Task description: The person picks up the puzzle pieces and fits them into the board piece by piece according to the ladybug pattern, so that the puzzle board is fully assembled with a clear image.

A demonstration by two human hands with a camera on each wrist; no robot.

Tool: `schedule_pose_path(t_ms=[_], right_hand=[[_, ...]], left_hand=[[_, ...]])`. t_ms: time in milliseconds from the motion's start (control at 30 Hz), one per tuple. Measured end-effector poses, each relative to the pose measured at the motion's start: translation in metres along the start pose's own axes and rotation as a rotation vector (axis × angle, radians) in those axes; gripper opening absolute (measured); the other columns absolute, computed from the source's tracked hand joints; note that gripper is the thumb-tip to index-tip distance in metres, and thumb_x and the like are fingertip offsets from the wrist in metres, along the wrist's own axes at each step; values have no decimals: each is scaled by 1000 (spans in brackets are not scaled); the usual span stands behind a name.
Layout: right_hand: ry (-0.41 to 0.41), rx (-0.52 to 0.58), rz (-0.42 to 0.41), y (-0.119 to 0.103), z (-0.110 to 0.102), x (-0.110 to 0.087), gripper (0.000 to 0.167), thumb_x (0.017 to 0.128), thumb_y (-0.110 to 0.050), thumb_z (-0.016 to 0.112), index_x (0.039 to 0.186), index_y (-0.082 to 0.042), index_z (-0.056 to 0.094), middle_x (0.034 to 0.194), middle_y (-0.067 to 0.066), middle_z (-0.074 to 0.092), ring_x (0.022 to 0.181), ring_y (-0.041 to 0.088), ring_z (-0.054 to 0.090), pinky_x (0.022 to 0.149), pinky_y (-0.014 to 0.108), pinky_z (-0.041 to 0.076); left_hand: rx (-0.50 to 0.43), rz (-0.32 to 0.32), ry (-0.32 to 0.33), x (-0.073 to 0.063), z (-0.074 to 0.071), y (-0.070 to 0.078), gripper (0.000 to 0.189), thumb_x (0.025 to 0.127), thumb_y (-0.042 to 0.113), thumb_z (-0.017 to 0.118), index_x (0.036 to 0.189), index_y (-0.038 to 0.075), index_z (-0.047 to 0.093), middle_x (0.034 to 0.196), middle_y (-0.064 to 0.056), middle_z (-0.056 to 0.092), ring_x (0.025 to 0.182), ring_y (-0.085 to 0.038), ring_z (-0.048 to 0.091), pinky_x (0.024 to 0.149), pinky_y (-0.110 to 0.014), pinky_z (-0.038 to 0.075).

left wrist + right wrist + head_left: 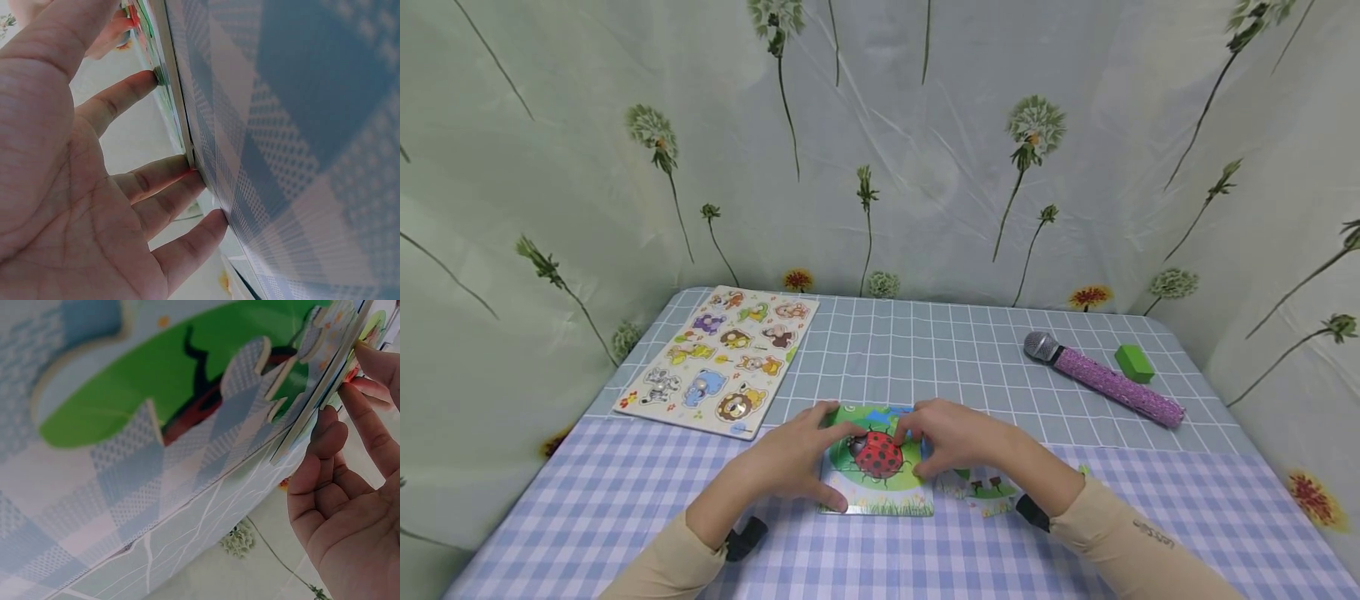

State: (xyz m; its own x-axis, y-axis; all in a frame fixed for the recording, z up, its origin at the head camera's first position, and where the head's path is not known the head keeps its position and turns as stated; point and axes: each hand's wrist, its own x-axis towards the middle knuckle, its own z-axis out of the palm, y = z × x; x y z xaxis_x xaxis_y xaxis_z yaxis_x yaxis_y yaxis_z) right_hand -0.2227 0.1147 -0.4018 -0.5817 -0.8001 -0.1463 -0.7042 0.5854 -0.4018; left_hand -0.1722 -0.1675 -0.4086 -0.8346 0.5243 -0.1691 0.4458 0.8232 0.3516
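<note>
A square ladybug jigsaw puzzle (880, 495) lies on the checked cloth in the middle, a red spotted ladybug on green at its centre. My left hand (790, 458) spreads over its left side. The thumb touches near the front edge, the index finger reaches onto the picture, and the other fingertips rest along the board's edge in the left wrist view. My right hand (962, 435) holds the puzzle's right side with bent fingers, index finger and thumb on the picture. Loose puzzle pieces (992, 493) lie beside it, partly under the right forearm; the right wrist view shows one piece (187, 381) close up.
An animal peg puzzle board (718, 358) lies at the back left. A microphone with a glittery purple handle (1108, 382) and a green block (1135, 364) are at the back right. A flower-printed curtain (925, 167) encloses the table behind and at the sides.
</note>
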Motion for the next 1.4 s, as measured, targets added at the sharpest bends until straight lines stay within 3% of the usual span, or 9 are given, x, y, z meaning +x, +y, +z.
schedule_pose_path(t_ms=[433, 633, 1000, 1200, 1400], right_hand=[[-23, 69, 27, 1, 0, 0, 31, 85, -18, 92, 114, -16, 80, 101, -2, 71, 90, 8, 64, 78, 22, 55], [-16, 66, 2, 2, 0, -2, 33, 86, -22, 92, 116, -14, 81, 99, -3, 72, 89, 7, 63, 79, 21, 56], [4, 70, -31, 0, -3, -8, 32, 96, -30, 83, 123, -14, 80, 103, -3, 70, 91, 7, 63, 80, 20, 56], [32, 86, 8, -1, -7, -16, 34, 98, -27, 81, 128, -13, 77, 109, 0, 71, 100, 13, 70, 88, 26, 60], [52, 44, 54, 0, -9, -26, 36, 98, -28, 81, 131, -16, 75, 105, 0, 69, 96, 13, 66, 83, 28, 58]], left_hand=[[2, 3, -6, 1, 2, 0, 98, 68, 66, 93, 152, 33, 56, 166, -24, 40, 148, -45, 49, 110, -65, 53], [0, 6, 0, 1, 3, 0, 97, 68, 66, 94, 152, 32, 57, 166, -23, 40, 148, -45, 49, 109, -65, 54], [-9, -9, -4, 2, 1, -1, 95, 69, 66, 93, 152, 35, 57, 168, -21, 38, 148, -46, 49, 107, -67, 54], [-3, -10, 0, 3, 2, -2, 96, 69, 67, 93, 152, 37, 56, 168, -20, 38, 147, -46, 50, 106, -67, 55], [-9, 7, -1, 2, 2, -4, 97, 69, 67, 93, 153, 35, 55, 167, -22, 38, 146, -47, 50, 105, -68, 55]])
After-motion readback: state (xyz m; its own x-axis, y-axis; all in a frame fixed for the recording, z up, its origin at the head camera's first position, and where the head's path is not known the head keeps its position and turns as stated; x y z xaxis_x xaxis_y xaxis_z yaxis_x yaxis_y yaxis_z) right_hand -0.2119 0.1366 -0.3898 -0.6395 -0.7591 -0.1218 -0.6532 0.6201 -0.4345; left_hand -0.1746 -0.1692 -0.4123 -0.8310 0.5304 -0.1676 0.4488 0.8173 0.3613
